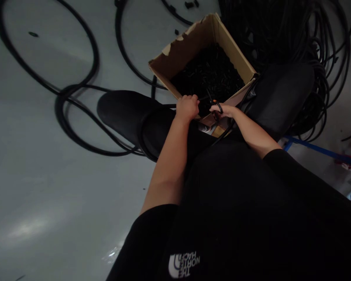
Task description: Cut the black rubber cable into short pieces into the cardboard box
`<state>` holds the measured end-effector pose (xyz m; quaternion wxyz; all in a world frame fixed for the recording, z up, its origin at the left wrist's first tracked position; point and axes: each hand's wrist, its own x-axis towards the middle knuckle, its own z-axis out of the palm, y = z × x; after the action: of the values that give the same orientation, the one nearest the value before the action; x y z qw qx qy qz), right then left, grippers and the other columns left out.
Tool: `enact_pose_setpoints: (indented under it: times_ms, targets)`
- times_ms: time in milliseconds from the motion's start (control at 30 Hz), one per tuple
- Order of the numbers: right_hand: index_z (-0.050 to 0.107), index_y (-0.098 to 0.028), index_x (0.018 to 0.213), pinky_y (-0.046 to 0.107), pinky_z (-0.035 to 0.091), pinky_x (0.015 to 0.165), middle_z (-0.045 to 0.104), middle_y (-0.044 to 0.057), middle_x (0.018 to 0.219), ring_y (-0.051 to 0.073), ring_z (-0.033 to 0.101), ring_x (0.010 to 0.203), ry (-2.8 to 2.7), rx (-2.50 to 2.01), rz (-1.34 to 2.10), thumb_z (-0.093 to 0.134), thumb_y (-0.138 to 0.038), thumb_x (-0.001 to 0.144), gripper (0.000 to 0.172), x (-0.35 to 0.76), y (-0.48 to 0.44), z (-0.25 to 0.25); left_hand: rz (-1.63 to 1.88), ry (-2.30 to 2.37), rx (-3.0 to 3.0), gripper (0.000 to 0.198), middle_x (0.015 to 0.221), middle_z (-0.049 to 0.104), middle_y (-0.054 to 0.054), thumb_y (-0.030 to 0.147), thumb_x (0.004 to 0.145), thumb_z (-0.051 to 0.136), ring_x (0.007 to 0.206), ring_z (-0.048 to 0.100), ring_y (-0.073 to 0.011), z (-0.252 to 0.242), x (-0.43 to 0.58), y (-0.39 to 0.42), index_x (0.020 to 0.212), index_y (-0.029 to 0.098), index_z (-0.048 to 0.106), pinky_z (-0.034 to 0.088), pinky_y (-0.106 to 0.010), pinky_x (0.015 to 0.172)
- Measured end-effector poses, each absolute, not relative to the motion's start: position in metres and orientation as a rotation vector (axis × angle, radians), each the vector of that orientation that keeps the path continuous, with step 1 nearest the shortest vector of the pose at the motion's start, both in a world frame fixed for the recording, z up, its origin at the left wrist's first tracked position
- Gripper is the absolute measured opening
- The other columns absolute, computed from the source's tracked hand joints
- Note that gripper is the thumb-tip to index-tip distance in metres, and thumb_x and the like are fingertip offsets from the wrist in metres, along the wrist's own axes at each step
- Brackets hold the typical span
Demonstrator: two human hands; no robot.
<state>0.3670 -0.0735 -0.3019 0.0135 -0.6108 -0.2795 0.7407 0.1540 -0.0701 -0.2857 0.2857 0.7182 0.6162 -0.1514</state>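
At the near edge of an open cardboard box (232,47), my left hand (187,107) is closed around a black rubber hose (169,105) that comes in from the left across my leg. My right hand (226,111) grips scissors (215,104) with black and orange handles. Their blades point up and left over the box, just right of my left hand. Many short black pieces (212,72) fill the bottom of the box. Exactly where the hose end meets the blades is too dark to make out.
Long loops of black hose (96,58) lie on the grey floor (61,203) to the left. A large tangled pile of black hose (280,31) sits behind and right of the box. A blue bar (318,147) runs along the right side. Small black scraps (188,5) lie beyond the box.
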Motion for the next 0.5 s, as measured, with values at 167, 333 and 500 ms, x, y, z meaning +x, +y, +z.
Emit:
enact_pose_setpoints:
  times_ms: [167,333,500]
  targets:
    - [0.061,-0.023,0.083,0.018,0.046,0.050,0.056,-0.005,0.064,0.012,0.052,0.054,-0.922,-1.913,2.196,0.092,-0.027,0.109,0.041,0.370,-0.069,-0.323,-0.457,1.700,1.896,0.063,0.173,0.079,-0.034,0.025,0.126,0.036,0.172,0.068,-0.0499,-0.283,0.157,-0.069,0.171,0.004,0.075,0.051,-0.063,0.146]
    - [0.060,-0.023,0.076,0.018,0.041,0.049,0.056,-0.004,0.060,0.011,0.050,0.053,-1.104,-1.965,2.089,0.097,-0.024,0.099,0.043,0.373,-0.071,-0.337,-0.484,1.731,1.860,0.064,0.174,0.077,-0.039,0.024,0.127,0.034,0.172,0.069,-0.0497,-0.283,0.160,-0.070,0.172,-0.001,0.073,0.050,-0.060,0.146]
    - [0.059,-0.023,0.072,0.020,0.037,0.050,0.057,-0.002,0.059,0.012,0.054,0.058,-1.368,-2.102,1.920,0.087,-0.008,0.096,0.040,0.372,-0.075,-0.332,-0.520,1.729,1.854,0.061,0.173,0.077,-0.041,0.023,0.127,0.038,0.170,0.071,-0.0504,-0.288,0.160,-0.071,0.171,-0.003,0.072,0.051,-0.061,0.145]
